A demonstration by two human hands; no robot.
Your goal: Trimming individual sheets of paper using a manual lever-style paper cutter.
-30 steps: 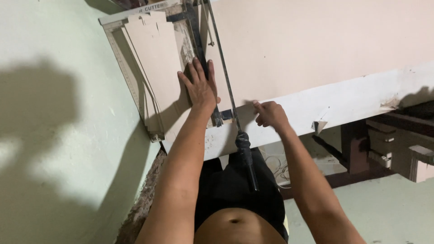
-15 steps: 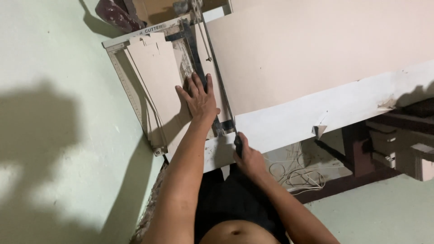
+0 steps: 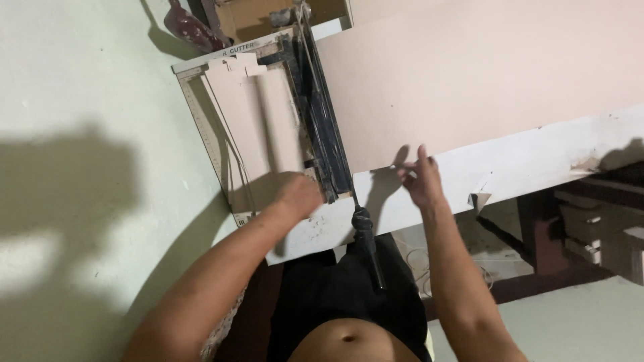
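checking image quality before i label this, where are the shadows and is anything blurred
Head view: a big soft shadow falls on the pale green wall at left; the right hand casts a small sharp shadow on the beige board; the left hand, on the paper cutter, is smeared by motion blur; the black cutter handle looks sharp; no glare shows.

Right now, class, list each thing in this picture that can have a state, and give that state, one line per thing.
Paper cutter: lying flat on the table.
Cutter arm: lowered, handle free of both hands.
Cut strips: stacked on the cutter bed.
Large sheet: flat, right of the blade.
Left hand: resting on the strips.
Right hand: fingers at the sheet's edge.
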